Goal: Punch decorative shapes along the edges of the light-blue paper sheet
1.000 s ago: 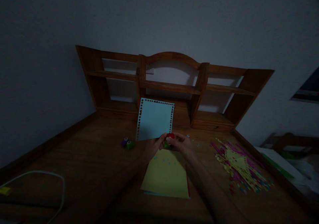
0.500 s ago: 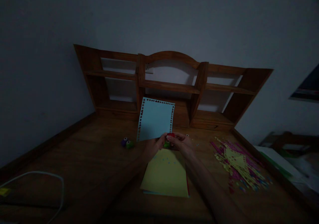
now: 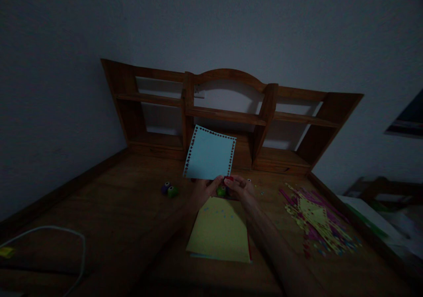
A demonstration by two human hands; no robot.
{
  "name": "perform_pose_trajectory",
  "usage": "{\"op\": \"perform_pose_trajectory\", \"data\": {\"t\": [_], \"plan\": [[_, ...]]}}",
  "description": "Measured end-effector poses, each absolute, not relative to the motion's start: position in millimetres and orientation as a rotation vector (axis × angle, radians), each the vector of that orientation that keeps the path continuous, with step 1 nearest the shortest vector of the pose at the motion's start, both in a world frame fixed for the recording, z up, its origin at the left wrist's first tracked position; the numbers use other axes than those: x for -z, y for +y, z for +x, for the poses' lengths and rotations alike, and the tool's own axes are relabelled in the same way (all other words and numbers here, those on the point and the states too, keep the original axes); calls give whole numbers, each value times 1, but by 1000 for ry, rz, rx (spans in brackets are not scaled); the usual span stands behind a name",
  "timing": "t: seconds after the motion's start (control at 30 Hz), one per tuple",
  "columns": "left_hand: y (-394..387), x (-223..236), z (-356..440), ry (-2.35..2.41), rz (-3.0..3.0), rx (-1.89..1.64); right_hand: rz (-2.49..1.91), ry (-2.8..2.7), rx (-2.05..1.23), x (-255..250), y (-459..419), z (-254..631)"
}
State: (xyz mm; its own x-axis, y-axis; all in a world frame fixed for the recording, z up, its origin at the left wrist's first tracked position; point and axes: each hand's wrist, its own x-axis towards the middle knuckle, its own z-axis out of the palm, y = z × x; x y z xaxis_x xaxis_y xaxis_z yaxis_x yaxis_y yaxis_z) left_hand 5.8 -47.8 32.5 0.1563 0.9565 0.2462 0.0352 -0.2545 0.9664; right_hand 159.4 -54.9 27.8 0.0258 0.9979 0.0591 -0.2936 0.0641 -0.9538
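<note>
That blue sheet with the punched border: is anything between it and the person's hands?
Nothing visible. The blue sheet meets both hands at its lower edge: the left hand and right hand close around a small red and green punch there, above the yellow paper.

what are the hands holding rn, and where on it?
Left hand holds the blue sheet at its bottom edge. Right hand grips a small red-and-green punch on that same edge.

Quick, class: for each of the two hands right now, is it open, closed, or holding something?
Left hand: closed on the bottom edge of the blue sheet.
Right hand: closed on a small red and green punch at that edge.
</note>
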Motion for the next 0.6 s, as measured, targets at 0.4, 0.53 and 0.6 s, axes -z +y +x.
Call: {"op": "perform_pose_trajectory", "data": {"t": [0.4, 0.53, 0.6], "plan": [[-61, -45, 1, 982, 1432, -1198, -827, -1058, -1303, -25, -57, 158], [-60, -46, 0, 967, 1426, -1117, -809, -1080, -1318, -21, -56, 157], [-60, -46, 0, 972, 1422, -1089, -816, -1082, -1324, -21, -56, 156]]}}
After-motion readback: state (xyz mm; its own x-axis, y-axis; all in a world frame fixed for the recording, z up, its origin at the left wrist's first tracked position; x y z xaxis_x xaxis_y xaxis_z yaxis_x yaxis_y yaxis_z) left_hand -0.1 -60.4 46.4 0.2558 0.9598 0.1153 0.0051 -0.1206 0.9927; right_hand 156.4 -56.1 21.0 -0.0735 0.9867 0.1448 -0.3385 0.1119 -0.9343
